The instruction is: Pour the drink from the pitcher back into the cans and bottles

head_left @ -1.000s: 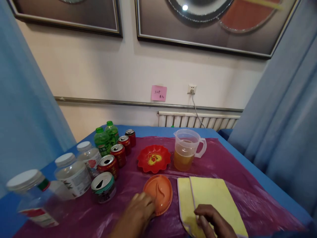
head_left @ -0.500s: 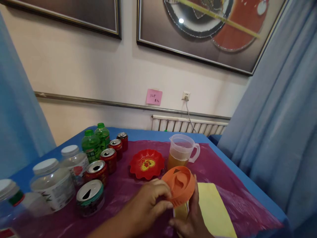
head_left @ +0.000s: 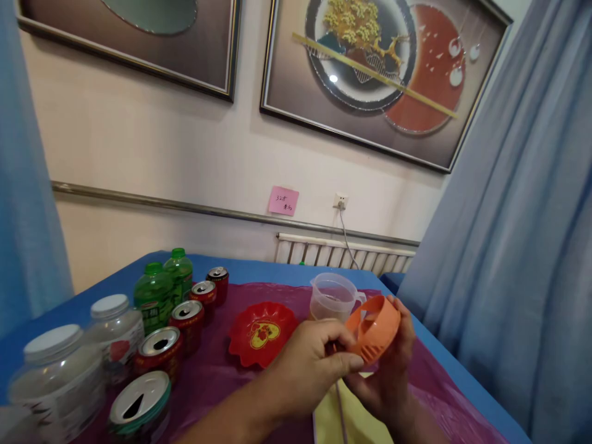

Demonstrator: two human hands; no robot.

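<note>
Held over the near side of the table is an orange plastic ring-shaped piece (head_left: 374,330) with slots in its side and a curved part inside. My left hand (head_left: 314,357) pinches its lower left edge between thumb and fingers. Around its right side and underneath, my right hand (head_left: 393,382) is closed, with some fingers hidden behind it. A clear measuring jug (head_left: 330,296) of brownish liquid stands just behind, partly covered by my left hand and the piece. Yellow sheets (head_left: 365,416) lie below my hands. Left of them sits a red scalloped plate (head_left: 240,333).
On the left stand red drink cans (head_left: 187,330), a teal-rimmed can (head_left: 141,407), green bottles (head_left: 155,302) and white-lidded clear jars (head_left: 60,382). Purple plastic film (head_left: 208,394) covers part of the blue tablecloth (head_left: 259,268). Blue curtains (head_left: 518,246) hang at the right.
Both hands have moved right with the orange piece, which has turned so its slotted side shows more. The camera view has tilted up, and the table things sit lower.
</note>
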